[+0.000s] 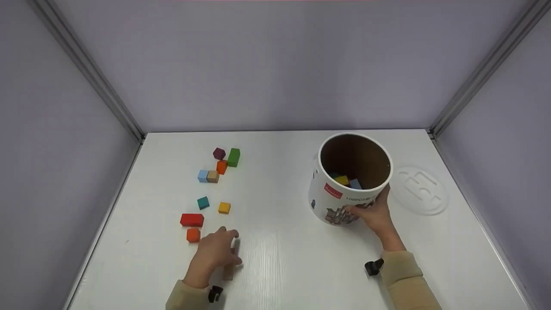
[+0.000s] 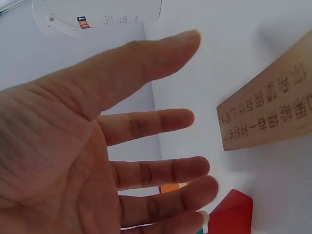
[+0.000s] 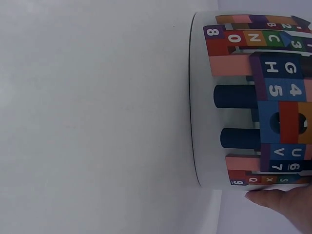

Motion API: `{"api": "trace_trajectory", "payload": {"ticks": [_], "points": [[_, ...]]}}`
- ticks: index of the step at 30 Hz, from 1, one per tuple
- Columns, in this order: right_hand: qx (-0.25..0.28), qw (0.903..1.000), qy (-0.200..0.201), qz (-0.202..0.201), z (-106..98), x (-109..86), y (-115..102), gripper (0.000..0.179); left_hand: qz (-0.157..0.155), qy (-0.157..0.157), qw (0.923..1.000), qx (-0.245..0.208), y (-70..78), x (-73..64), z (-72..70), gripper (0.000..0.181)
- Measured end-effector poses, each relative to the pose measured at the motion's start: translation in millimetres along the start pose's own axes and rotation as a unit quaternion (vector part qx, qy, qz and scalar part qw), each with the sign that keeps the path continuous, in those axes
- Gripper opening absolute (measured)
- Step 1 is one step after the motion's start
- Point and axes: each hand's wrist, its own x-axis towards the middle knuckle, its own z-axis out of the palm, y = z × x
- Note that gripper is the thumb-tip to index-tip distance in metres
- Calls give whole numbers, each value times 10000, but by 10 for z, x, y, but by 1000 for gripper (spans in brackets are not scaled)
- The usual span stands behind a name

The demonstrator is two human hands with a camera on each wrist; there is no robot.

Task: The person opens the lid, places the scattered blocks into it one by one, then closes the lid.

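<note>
Beside a plain wooden block (image 1: pixel 228 270) at the near left of the table is my left hand (image 1: pixel 214 254), its fingers spread and nothing between them. In the left wrist view, printed characters run along that wooden block (image 2: pixel 268 109), beyond the fingertips. My right hand (image 1: pixel 375 217) grips a round white bucket (image 1: pixel 320 200) low on its near right side, thumb across the front and the other fingers mostly hidden behind it. The bucket is tilted and its open mouth shows several coloured blocks (image 1: pixel 342 180) inside. Pictures of lettered blocks cover the bucket's side (image 3: pixel 282 117) in the right wrist view.
Left of the middle lie several blocks, among them a red block (image 1: pixel 192 220), an orange block (image 1: pixel 193 235), a yellow block (image 1: pixel 224 208) and a green block (image 1: pixel 233 157). A clear round lid (image 1: pixel 419 190) lies right of the bucket. Walls enclose the white table's back and sides.
</note>
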Motion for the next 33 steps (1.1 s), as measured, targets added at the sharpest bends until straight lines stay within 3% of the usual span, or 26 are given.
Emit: {"api": "trace_trajectory", "payload": {"ticks": [8, 23, 33], "points": [[-134, 9998, -6, 166, -6, -8, -22, 130, -220, -630, 9977, -74, -20, 0, 74, 71], [-110, 9998, 17, 160, -11, -4, -18, 129, 97, -672, 9959, -598, -57, 5, 110, 50], [-215, 9997, 18, 84, -14, 4, -16, 130, 342, -577, 9970, -379, -30, 37, 144, 34]]}}
